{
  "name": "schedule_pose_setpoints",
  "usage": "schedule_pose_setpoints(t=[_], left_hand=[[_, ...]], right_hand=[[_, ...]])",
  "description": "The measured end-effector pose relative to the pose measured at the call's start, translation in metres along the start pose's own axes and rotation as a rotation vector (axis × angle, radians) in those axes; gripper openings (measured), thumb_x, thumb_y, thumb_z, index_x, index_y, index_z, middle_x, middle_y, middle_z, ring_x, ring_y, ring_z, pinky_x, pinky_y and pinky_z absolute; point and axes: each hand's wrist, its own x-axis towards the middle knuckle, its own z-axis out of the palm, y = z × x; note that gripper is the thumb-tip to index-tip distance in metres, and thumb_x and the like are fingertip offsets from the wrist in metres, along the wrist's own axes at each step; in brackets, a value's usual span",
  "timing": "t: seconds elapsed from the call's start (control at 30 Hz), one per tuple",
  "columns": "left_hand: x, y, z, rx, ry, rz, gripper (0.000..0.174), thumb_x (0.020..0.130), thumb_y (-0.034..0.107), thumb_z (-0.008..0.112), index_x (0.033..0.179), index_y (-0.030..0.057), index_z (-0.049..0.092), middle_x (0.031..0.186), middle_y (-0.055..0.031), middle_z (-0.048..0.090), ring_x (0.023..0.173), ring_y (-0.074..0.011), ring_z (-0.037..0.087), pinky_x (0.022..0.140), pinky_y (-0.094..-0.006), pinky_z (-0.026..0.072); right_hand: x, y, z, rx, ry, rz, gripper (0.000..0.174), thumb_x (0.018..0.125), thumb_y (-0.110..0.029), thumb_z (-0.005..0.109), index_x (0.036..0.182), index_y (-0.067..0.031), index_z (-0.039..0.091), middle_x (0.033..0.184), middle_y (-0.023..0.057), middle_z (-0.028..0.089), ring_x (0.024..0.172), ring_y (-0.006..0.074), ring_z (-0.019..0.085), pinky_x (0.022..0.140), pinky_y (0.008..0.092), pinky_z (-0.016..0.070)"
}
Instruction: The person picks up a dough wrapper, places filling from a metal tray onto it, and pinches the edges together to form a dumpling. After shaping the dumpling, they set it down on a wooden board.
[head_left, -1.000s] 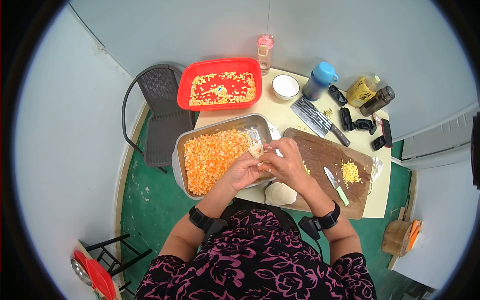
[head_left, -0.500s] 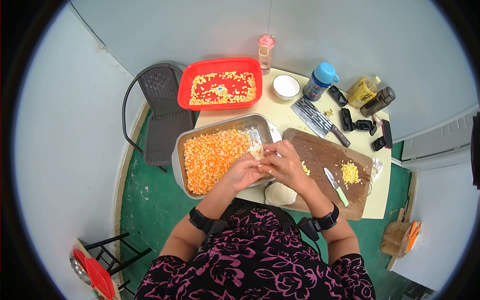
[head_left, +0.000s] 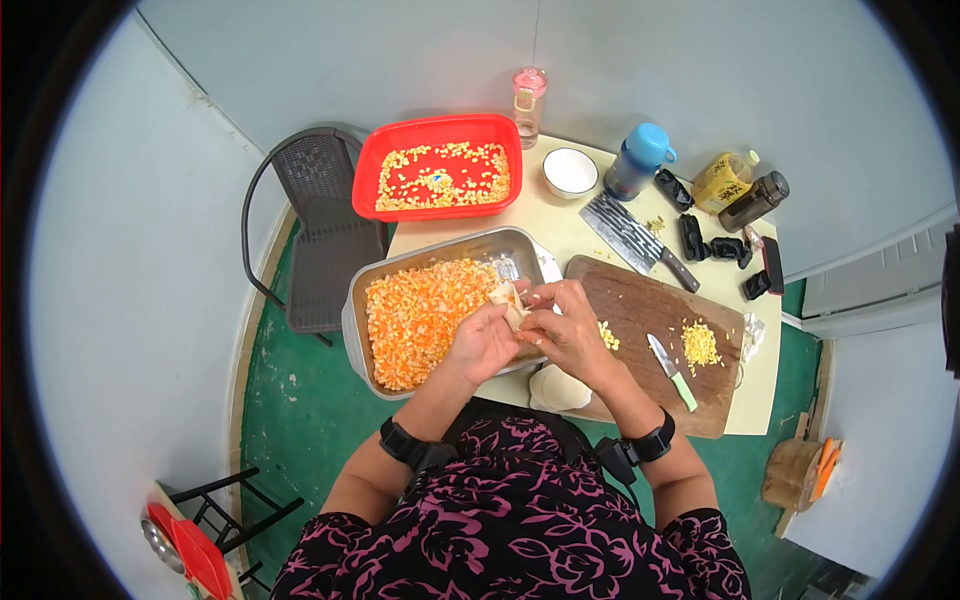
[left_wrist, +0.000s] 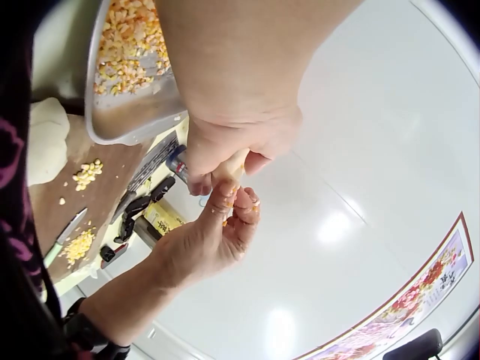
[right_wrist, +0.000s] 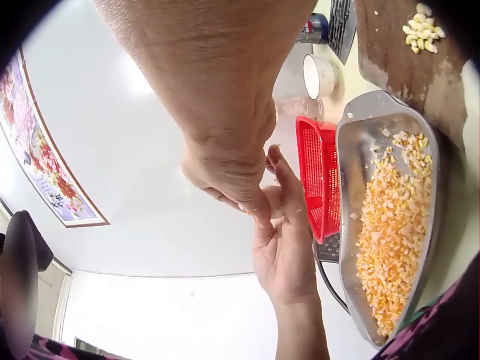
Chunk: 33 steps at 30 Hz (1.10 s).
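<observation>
Over the right end of the metal tray (head_left: 352, 330), my two hands meet at a pale dough wrapper (head_left: 508, 303), folded up into a small pouch. My left hand (head_left: 483, 345) holds it from the left between thumb and fingers. The right hand (head_left: 568, 328) pinches its right side, and orange bits stick to those fingertips in the left wrist view. Chopped orange, yellow and whitish filling (head_left: 420, 315) covers most of the tray. Close below the right hand lies a stack of round white wrappers (head_left: 560, 388), at the cutting board's (head_left: 640, 320) near left corner.
A small green-handled knife (head_left: 672, 372) and chopped yellow bits (head_left: 701, 344) lie on the board. Behind it rests a cleaver (head_left: 630, 235). A red basket (head_left: 367, 175) with kernels, a white bowl (head_left: 571, 172) and a blue flask (head_left: 640, 160) stand at the back.
The wrapper has risen slightly between the hands and shows more of its pale side. The left hand has shifted a little; both hands keep their hold.
</observation>
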Motion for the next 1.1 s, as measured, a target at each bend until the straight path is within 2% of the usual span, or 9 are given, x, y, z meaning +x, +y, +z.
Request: schedule_pose_setpoints(t=[0.3,0.4,0.6,0.9,1.0,1.1], left_hand=[[-0.001,-0.002,0.006,0.112,0.042,0.07,0.034,0.093,0.013,0.035,0.126,0.0042,0.036,0.118,-0.0124,0.048,0.109,-0.0231,0.049,0.09,-0.0378,0.0422],[-0.003,-0.002,0.012,0.107,-0.021,0.04,0.033,0.094,0.013,0.033,0.126,0.0049,0.035,0.118,-0.0126,0.048,0.108,-0.0232,0.05,0.088,-0.0371,0.0439],[-0.002,-0.001,0.019,0.158,0.027,0.024,0.035,0.095,0.015,0.033,0.128,0.0054,0.033,0.119,-0.0127,0.047,0.111,-0.0248,0.048,0.088,-0.0386,0.0446],[-0.002,0.002,0.011,0.162,0.001,-0.021,0.036,0.095,0.016,0.034,0.129,0.0055,0.033,0.119,-0.01,0.047,0.109,-0.0232,0.049,0.085,-0.0385,0.0464],[-0.002,0.003,0.005,0.159,-0.037,-0.031,0.035,0.095,0.017,0.034,0.129,0.0058,0.033,0.118,-0.0088,0.047,0.106,-0.0216,0.05,0.084,-0.0372,0.0465],[-0.002,0.002,0.01,0.173,0.015,-0.021,0.035,0.095,0.016,0.035,0.128,0.0063,0.033,0.118,-0.0081,0.048,0.106,-0.0207,0.05,0.086,-0.0365,0.0452]], right_hand=[[0.0,-0.003,-0.002,-0.076,0.023,-0.1,0.019,0.059,-0.007,0.072,0.071,-0.0065,0.058,0.096,0.0066,0.05,0.085,0.0264,0.049,0.075,0.0358,0.0419],[-0.003,-0.001,0.001,-0.05,0.071,-0.043,0.022,0.058,-0.007,0.074,0.076,-0.0083,0.061,0.097,0.0066,0.05,0.088,0.0266,0.048,0.075,0.036,0.042],[0.002,-0.004,-0.007,-0.088,-0.017,-0.072,0.03,0.057,-0.008,0.074,0.086,-0.0121,0.066,0.098,0.0066,0.05,0.095,0.0267,0.046,0.077,0.0352,0.0424],[0.007,-0.007,-0.006,-0.055,-0.113,-0.102,0.025,0.055,-0.006,0.073,0.078,-0.0089,0.064,0.099,0.0064,0.051,0.092,0.0272,0.047,0.077,0.0364,0.0422],[0.006,-0.007,-0.005,-0.079,-0.15,-0.097,0.018,0.058,-0.007,0.07,0.074,-0.0076,0.062,0.102,0.0085,0.051,0.1,0.0276,0.047,0.084,0.0374,0.0407],[0.007,-0.007,-0.005,-0.089,-0.124,-0.119,0.019,0.057,-0.003,0.071,0.073,-0.0068,0.061,0.1,0.0073,0.051,0.093,0.0276,0.047,0.078,0.0369,0.0414]])
